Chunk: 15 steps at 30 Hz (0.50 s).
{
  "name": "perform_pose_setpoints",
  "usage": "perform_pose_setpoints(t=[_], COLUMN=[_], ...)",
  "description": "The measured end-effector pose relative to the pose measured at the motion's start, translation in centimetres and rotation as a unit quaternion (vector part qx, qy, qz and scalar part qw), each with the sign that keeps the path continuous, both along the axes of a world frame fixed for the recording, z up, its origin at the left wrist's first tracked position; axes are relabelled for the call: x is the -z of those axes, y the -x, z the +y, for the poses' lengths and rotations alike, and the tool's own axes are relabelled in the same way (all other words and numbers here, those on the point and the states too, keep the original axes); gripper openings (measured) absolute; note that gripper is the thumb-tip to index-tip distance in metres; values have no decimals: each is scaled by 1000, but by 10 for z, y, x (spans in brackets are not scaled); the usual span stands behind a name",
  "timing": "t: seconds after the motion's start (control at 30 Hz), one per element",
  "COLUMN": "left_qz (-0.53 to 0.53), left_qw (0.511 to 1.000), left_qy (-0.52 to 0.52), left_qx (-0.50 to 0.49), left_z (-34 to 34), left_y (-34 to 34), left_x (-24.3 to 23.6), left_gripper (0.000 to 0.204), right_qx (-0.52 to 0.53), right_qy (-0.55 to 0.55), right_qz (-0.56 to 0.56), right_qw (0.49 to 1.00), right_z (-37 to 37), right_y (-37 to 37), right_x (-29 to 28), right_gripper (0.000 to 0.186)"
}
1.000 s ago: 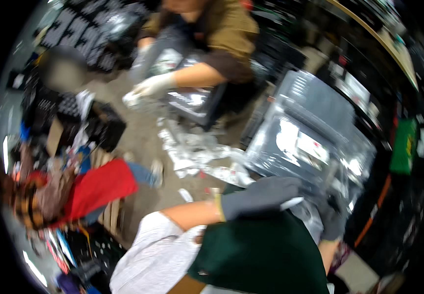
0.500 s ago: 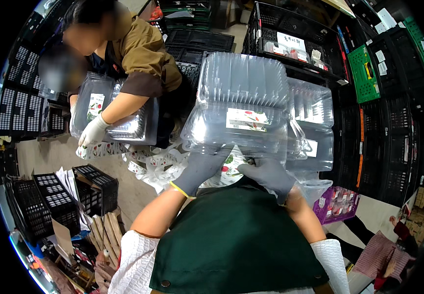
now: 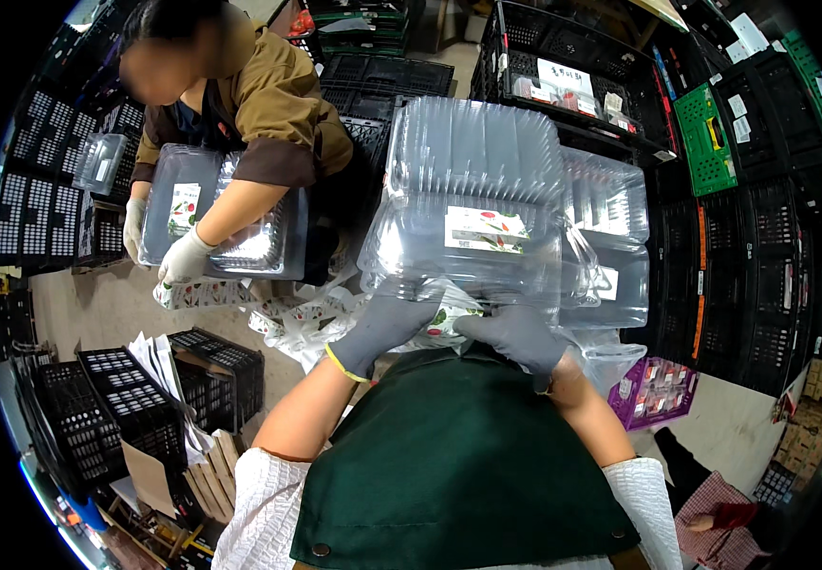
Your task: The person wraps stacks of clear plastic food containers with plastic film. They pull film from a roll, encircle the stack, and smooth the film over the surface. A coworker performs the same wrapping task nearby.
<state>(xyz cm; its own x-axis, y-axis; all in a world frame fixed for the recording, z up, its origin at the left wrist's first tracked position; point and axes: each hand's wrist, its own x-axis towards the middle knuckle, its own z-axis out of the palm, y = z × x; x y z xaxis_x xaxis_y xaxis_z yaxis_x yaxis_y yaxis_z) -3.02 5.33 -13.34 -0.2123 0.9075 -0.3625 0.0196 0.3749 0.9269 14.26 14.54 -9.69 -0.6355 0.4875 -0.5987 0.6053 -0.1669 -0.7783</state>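
Observation:
My left hand (image 3: 384, 331), in a grey glove with a yellow cuff edge, is closed at the near side of a clear plastic clamshell box (image 3: 401, 237). Opposite it, my right hand (image 3: 523, 344), gloved in grey too, is closed with its fingertips pointing left. Between them runs a white label strip (image 3: 444, 318) printed with red and green vegetables, and both hands grip it. Some fingertips are hidden by the strip and the box rim. The box stands with its ribbed lid (image 3: 477, 147) raised at the back; a similar printed label (image 3: 485, 230) lies on its lower half.
At left, a co-worker (image 3: 283, 114) in white gloves holds another clear box (image 3: 169, 209). More open clear boxes (image 3: 610, 275) stand at right. Loose label strips (image 3: 302, 318) trail at left. Black crates (image 3: 729, 285) line the right; a purple crate (image 3: 656, 394) is on the floor.
The strip between my hands has bunched and less of it shows. My right hand has shifted slightly left. The co-worker's box has tilted a little; a passer-by at lower right has moved.

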Motion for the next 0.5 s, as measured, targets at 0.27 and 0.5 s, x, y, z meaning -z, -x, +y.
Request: perform_pose_setpoints(t=[0.27, 0.5], left_qz=[115, 122], left_qw=[989, 990], left_qy=[91, 65], left_qx=[-5, 33], left_z=[3, -4], left_y=[-1, 18], left_x=[0, -3], left_gripper=[35, 29], right_qx=[13, 9], right_qy=[-1, -131], right_qz=[-11, 0], right_qw=[1000, 991], right_z=[-5, 0], right_y=[-1, -35], right_x=[8, 61], right_gripper=[38, 33])
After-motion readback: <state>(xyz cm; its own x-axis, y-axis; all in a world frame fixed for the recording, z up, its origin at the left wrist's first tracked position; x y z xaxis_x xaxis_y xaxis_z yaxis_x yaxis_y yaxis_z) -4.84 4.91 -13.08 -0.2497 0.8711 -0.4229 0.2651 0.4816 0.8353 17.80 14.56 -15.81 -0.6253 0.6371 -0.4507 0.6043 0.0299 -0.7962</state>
